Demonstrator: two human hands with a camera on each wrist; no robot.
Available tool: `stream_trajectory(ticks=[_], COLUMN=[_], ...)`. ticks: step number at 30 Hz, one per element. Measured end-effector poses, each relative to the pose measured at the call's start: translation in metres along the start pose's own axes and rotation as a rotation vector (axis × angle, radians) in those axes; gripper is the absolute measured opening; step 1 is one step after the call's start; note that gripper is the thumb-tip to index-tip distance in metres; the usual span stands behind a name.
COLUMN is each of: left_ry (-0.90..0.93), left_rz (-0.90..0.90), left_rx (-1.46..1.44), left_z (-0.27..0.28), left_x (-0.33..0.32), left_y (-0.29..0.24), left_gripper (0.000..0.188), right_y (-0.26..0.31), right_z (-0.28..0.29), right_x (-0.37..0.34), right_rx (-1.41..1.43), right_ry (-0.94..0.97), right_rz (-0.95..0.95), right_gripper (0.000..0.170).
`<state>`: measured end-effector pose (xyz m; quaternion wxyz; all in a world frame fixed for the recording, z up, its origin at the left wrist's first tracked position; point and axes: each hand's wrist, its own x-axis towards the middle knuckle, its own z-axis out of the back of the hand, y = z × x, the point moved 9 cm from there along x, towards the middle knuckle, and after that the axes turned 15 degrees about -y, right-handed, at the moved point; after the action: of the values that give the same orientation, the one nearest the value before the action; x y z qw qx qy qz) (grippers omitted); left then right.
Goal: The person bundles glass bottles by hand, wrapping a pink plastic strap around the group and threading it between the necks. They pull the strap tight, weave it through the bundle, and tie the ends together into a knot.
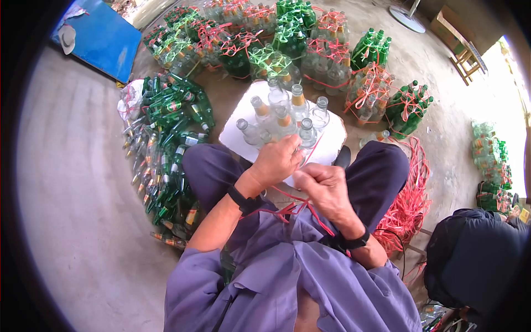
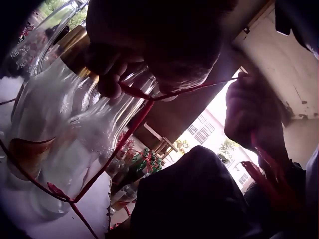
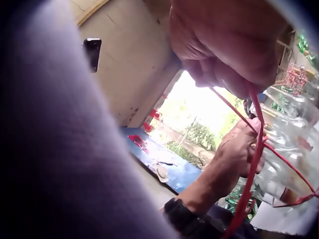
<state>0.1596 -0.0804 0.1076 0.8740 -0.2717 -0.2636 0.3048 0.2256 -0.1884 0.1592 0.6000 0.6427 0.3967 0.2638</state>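
Observation:
A cluster of clear glass bottles [image 1: 282, 119] stands upright on a white board [image 1: 235, 130] between the person's knees. Red plastic twine [image 2: 117, 152] runs round their sides, with a knot low on it. At the near side of the cluster the left hand [image 1: 276, 157] pinches the twine close to the bottle necks. The right hand [image 1: 326, 191] is nearer the body and grips another stretch, which spans taut between the two hands in the left wrist view. From the right fist [image 3: 229, 50] a strand [image 3: 249, 194] hangs down, and loose twine [image 1: 287, 209] lies across the lap.
Loose green and clear bottles [image 1: 171, 122] lie heaped at the left. Tied bundles of bottles [image 1: 329, 47] stand in an arc beyond the board. A pile of red twine [image 1: 406, 202] is beside the right knee, and a dark bundle [image 1: 475, 260] sits at the right.

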Motion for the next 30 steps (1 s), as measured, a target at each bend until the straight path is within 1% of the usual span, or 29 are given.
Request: stream_trajectory(ticks=[1, 2, 4, 5, 8, 9, 10, 12, 13, 14, 16, 17, 19, 20, 22, 23, 25, 26, 28, 29, 30], left_ry=[-0.002, -0.004, 0.022, 0.016, 0.008, -0.002, -0.011, -0.033, -0.056, -0.061, -0.153, -0.152, -0.124, -0.124, -0.316, -0.316, -0.318, -0.318, 0.065, 0.102, 0.097], left_rz=[-0.009, -0.011, 0.066, 0.073, 0.057, 0.07, 0.083, 0.068, 0.056, 0.059, 0.05, 0.05, 0.262, 0.262, 0.317, 0.318, 0.601, 0.604, 0.783, 0.793, 0.792], left_rx=[-0.017, -0.017, -0.067, -0.068, -0.111, -0.107, -0.102, -0.108, -0.11, -0.107, -0.193, -0.192, -0.281, -0.281, -0.285, -0.285, -0.495, -0.493, -0.807, -0.8, -0.799], left_z=[0.001, 0.002, 0.002, 0.002, -0.002, -0.001, 0.0, 0.001, 0.002, 0.002, 0.008, 0.011, 0.011, 0.014, 0.034, 0.034, 0.031, 0.038, 0.015, 0.018, 0.019], left_x=[0.001, 0.002, 0.0, 0.0, 0.0, 0.0, 0.0, -0.002, -0.003, -0.006, -0.012, -0.015, -0.027, -0.033, -0.047, -0.056, -0.081, -0.083, -0.094, -0.092, -0.091], left_y=[0.0, 0.0, 0.005, 0.008, 0.008, 0.008, 0.007, 0.007, 0.007, 0.009, 0.01, 0.007, 0.015, 0.009, 0.003, 0.0, 0.02, 0.018, 0.003, -0.008, -0.009], left_gripper=[0.023, 0.023, 0.021, 0.021, 0.021, 0.022, 0.023, 0.026, 0.029, 0.029, 0.035, 0.035, 0.038, 0.038, 0.039, 0.039, 0.036, 0.036, 0.031, 0.03, 0.03], right_y=[0.006, 0.007, 0.008, 0.015, 0.009, -0.002, -0.005, -0.014, -0.015, -0.011, -0.009, -0.011, -0.018, -0.018, -0.014, -0.015, -0.015, -0.019, -0.022, -0.022, -0.022], right_z=[-0.008, -0.008, -0.008, -0.003, 0.004, 0.005, 0.005, 0.003, 0.002, 0.0, -0.005, -0.005, -0.004, -0.004, -0.004, -0.005, -0.012, -0.014, -0.024, -0.029, -0.031], right_x=[-0.001, -0.001, -0.005, -0.007, -0.019, -0.022, -0.024, -0.027, -0.027, -0.028, -0.031, -0.031, -0.032, -0.033, -0.033, -0.034, -0.036, -0.036, -0.04, -0.041, -0.041], right_rx=[-0.1, -0.101, -0.086, -0.169, -0.146, -0.123, -0.126, -0.087, -0.118, -0.117, -0.07, -0.068, -0.101, -0.101, -0.075, -0.076, -0.051, -0.05, -0.139, -0.174, -0.174], right_ry=[0.051, 0.051, 0.08, 0.091, 0.155, 0.177, 0.176, 0.177, 0.19, 0.196, 0.216, 0.216, 0.234, 0.233, 0.218, 0.219, 0.268, 0.269, 0.341, 0.376, 0.38], right_rz=[0.093, 0.095, 0.091, 0.135, 0.087, 0.018, 0.018, -0.061, -0.001, 0.0, -0.078, -0.078, -0.071, -0.072, -0.061, -0.061, -0.057, -0.06, 0.08, 0.124, 0.127], right_gripper=[0.025, 0.025, 0.025, 0.026, 0.025, 0.025, 0.025, 0.028, 0.027, 0.027, 0.026, 0.026, 0.024, 0.024, 0.023, 0.023, 0.019, 0.019, 0.017, 0.016, 0.016])
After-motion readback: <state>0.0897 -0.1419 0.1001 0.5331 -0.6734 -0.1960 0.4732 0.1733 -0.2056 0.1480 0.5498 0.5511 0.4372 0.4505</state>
